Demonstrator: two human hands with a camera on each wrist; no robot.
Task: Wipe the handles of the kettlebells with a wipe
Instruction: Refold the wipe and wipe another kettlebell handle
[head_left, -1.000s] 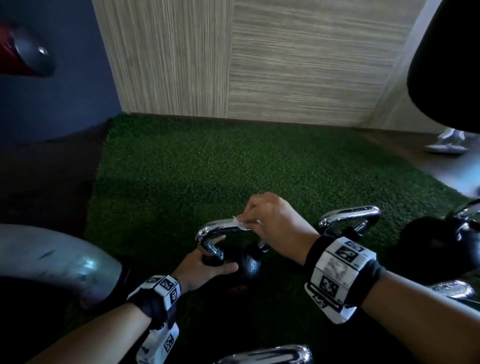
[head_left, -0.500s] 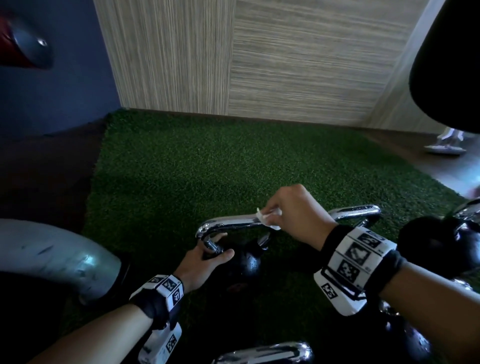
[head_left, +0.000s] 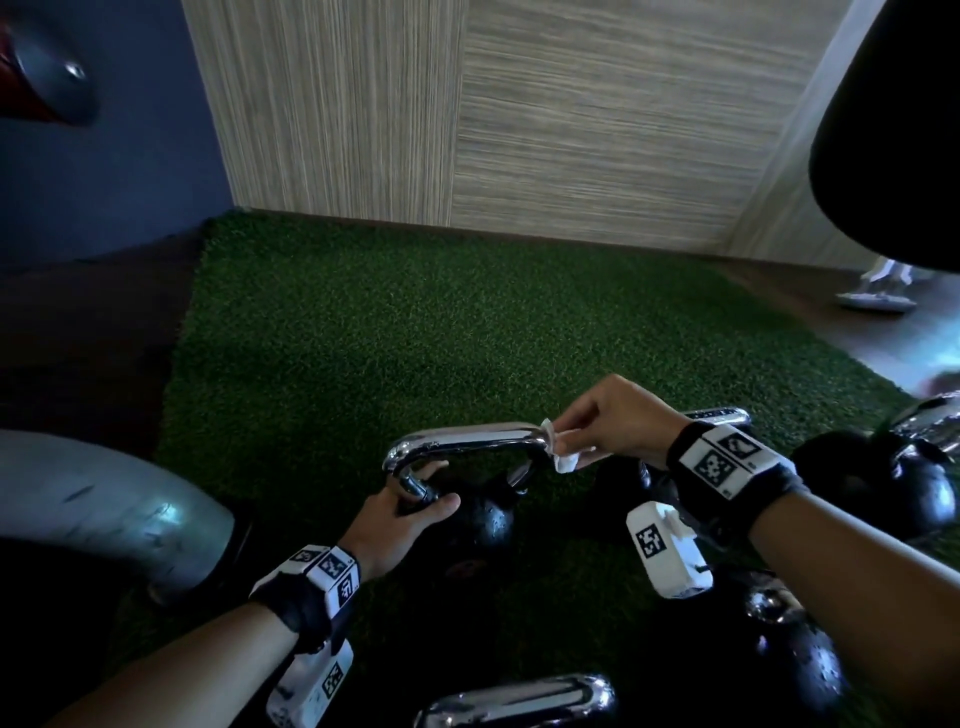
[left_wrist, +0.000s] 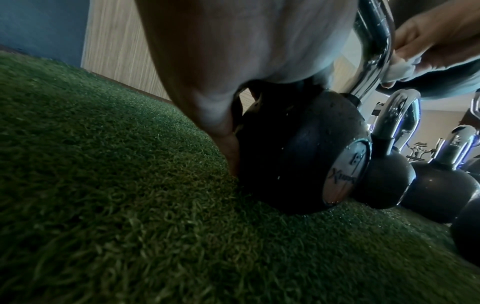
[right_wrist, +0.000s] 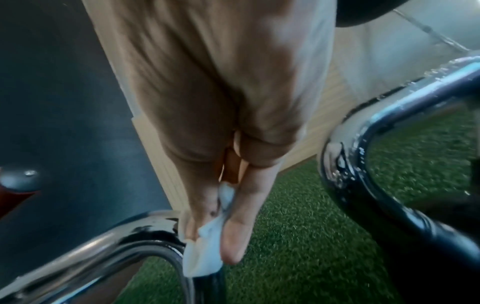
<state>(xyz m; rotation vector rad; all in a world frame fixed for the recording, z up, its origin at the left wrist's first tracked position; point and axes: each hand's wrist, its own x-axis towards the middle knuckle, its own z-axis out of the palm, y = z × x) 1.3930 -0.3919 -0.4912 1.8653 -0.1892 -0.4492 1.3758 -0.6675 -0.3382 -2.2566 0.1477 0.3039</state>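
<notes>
A black kettlebell (head_left: 483, 519) with a chrome handle (head_left: 467, 441) stands on green turf. My left hand (head_left: 410, 514) grips the left leg of that handle, thumb lying over the ball. My right hand (head_left: 613, 426) pinches a small white wipe (head_left: 563, 457) against the handle's right bend. In the right wrist view the wipe (right_wrist: 205, 251) sits between thumb and fingers at the curve of the handle (right_wrist: 145, 236). The left wrist view shows the ball (left_wrist: 298, 152), the handle (left_wrist: 374, 41) and the wipe (left_wrist: 400, 70) beside it.
Several more black kettlebells with chrome handles crowd the right and near side (head_left: 883, 493) (head_left: 519, 701). A grey curved metal part (head_left: 104, 509) lies at the left. Green turf (head_left: 415, 338) stretches to a wood-grain wall (head_left: 571, 114). A dark bulky shape (head_left: 893, 130) hangs at upper right.
My right hand has slid the wipe along the handle from its left-middle to the right bend. The left hand keeps its grip on the left leg.
</notes>
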